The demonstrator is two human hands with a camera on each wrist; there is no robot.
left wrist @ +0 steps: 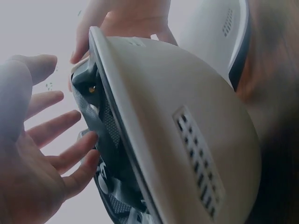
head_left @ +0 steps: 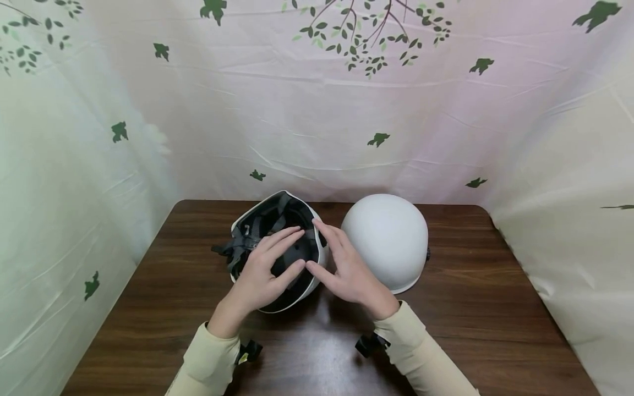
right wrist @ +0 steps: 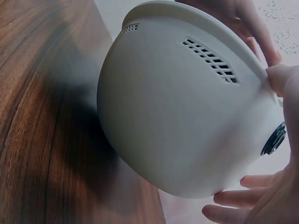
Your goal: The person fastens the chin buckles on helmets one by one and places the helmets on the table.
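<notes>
A white helmet [head_left: 287,212] lies crown-down on the table, its dark padded inside facing up. Grey and black straps [head_left: 240,245] run out over its left rim. My right hand [head_left: 350,272] holds the right side of this helmet, thumb at the rim and fingers spread along the outer shell [right wrist: 187,121]. Over the opening hovers my left hand [head_left: 262,275], fingers spread and relaxed, holding nothing. In the left wrist view its fingertips [left wrist: 91,158] come close to the strap webbing [left wrist: 93,121]. A black round knob [right wrist: 273,140] sits on the shell by my right hand.
A second white helmet [head_left: 386,242], dome up, stands just right of the first. Both are on a dark brown wooden table [head_left: 465,308]. Pale cloth [head_left: 317,132] with green leaf and bird prints hangs behind and at both sides.
</notes>
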